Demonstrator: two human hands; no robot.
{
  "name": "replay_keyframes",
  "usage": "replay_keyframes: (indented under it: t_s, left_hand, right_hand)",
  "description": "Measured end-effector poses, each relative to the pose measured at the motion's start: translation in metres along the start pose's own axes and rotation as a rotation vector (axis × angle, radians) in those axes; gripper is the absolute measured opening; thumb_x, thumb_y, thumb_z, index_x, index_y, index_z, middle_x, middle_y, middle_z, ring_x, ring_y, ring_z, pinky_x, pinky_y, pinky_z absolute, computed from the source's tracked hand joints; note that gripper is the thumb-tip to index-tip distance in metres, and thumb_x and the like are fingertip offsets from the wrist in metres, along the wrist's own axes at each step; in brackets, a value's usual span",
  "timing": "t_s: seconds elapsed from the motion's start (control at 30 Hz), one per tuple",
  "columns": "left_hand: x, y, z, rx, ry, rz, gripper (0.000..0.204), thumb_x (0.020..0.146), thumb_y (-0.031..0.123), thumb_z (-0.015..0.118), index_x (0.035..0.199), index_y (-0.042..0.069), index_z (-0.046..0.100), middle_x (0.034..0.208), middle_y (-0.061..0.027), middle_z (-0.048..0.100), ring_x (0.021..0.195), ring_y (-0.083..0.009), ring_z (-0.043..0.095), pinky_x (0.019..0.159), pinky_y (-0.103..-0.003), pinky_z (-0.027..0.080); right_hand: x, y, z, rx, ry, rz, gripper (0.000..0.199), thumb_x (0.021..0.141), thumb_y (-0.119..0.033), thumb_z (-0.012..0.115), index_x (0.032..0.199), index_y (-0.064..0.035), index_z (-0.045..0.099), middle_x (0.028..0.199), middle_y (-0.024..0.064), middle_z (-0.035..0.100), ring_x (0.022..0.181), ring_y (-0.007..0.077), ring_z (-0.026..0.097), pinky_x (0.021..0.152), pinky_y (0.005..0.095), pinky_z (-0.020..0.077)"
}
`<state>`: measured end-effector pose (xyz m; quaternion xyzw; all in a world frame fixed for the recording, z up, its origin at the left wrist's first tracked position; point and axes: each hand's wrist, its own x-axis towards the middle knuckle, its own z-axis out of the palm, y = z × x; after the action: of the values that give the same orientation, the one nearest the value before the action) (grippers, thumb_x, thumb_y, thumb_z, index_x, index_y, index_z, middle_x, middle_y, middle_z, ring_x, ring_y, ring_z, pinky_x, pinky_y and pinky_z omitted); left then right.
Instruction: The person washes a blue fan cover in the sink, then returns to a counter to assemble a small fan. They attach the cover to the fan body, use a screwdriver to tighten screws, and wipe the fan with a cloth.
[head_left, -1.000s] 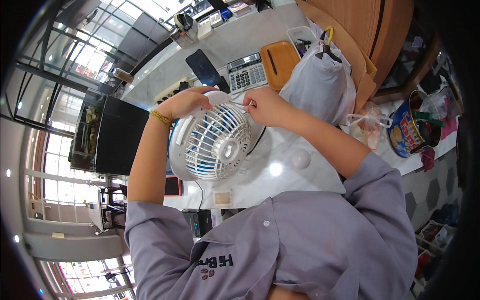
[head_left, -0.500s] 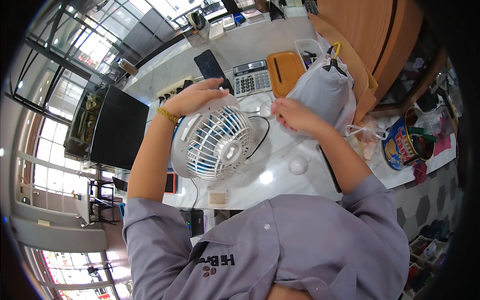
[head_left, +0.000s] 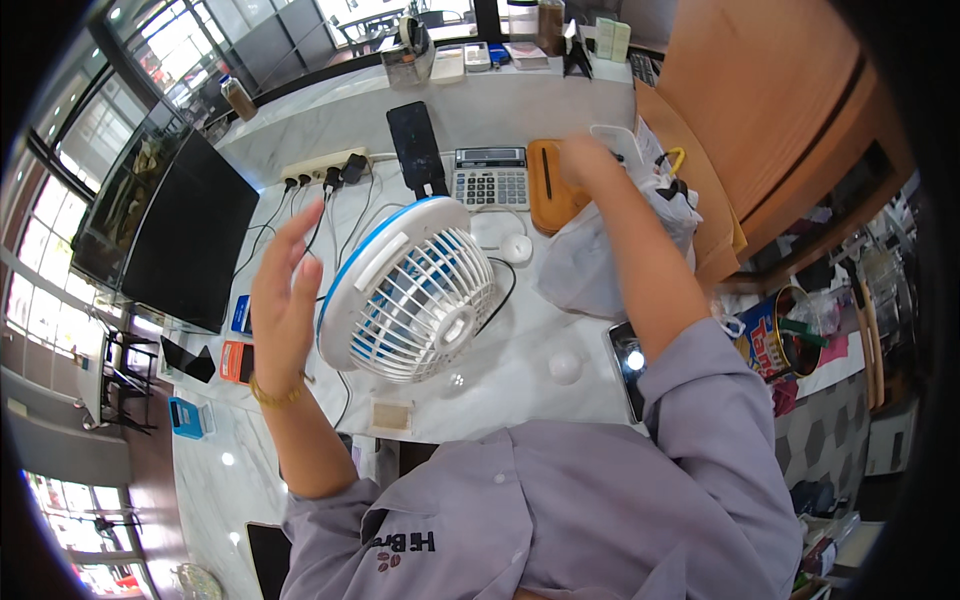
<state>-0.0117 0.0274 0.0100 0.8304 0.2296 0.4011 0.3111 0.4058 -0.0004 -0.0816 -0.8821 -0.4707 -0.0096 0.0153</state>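
Note:
A small white and blue desk fan (head_left: pixel 455 285) stands on the marble counter, its slatted grille facing me. Just left of its rim is my left hand (head_left: pixel 283 315), fingers stretched out and holding nothing. My right hand (head_left: pixel 588 160) reaches over the upper right part of a wooden tray (head_left: pixel 555 216); motion blurs it and its fingers cannot be made out. A dark stick-shaped item (head_left: pixel 547 172) lies in the tray. Beside the tray is a calculator (head_left: pixel 490 187), and a phone (head_left: pixel 414 140) leans upright on a stand behind the fan. A round white cabled piece (head_left: pixel 515 248) lies right of the fan.
A pale plastic bag (head_left: pixel 580 262) sits right of the tray, and a dark phone-like device (head_left: pixel 626 365) lies below it. A white dome (head_left: pixel 565 367) is near the front edge. A power strip (head_left: pixel 320 168) with cables runs behind. A black panel (head_left: pixel 190 250) stands left.
My left hand has let go of the fan's top and moved down to its left side. My right hand has moved from near the cabled piece up and away, over the tray.

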Motion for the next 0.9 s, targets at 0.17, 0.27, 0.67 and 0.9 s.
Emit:
replay_keyframes:
  t_s: [0.17,0.27,0.67,0.9]
  left_hand:
    - [-0.075,-0.054,0.015,-0.285,0.087,-0.049,0.083,0.086,0.063,0.052,0.135,-0.004,0.042,0.140,-0.0205,0.044,0.130,-0.0295,0.043,0.108,-0.041,0.032]
    - [-0.104,-0.070,0.028,-0.309,0.145,-0.086,0.095,0.082,0.069,0.053,0.140,-0.004,0.034,0.144,-0.0221,0.038,0.132,-0.0304,0.041,0.109,-0.041,0.031]
    - [-0.126,-0.088,0.049,-0.290,0.259,-0.160,0.073,0.093,0.054,0.049,0.136,-0.004,0.040,0.135,-0.0200,0.049,0.121,-0.0231,0.049,0.100,-0.033,0.038]
    - [-0.121,-0.086,0.054,-0.250,0.318,-0.147,0.064,0.096,0.048,0.048,0.131,-0.005,0.046,0.116,-0.0154,0.060,0.101,-0.0185,0.057,0.090,-0.030,0.043]
  right_hand:
    - [0.033,0.028,0.056,-0.148,-0.197,0.140,0.031,0.075,-0.028,0.074,0.098,-0.0074,0.073,0.104,0.0173,0.068,0.096,0.0313,0.066,0.084,0.0387,0.0523]
    - [0.038,0.028,0.058,-0.219,-0.371,0.141,0.035,0.072,-0.033,0.077,0.098,-0.0098,0.073,0.104,0.0132,0.069,0.095,0.0284,0.066,0.082,0.0380,0.0528]
    - [0.043,0.027,0.069,-0.121,-0.588,0.118,0.022,0.082,-0.027,0.069,0.095,-0.0102,0.074,0.088,0.0117,0.071,0.081,0.0247,0.068,0.073,0.0364,0.0530]
    - [0.056,0.036,0.082,-0.321,-0.570,0.014,0.026,0.082,-0.025,0.063,0.102,-0.0103,0.072,0.100,0.0158,0.070,0.097,0.0274,0.066,0.082,0.0354,0.0514]
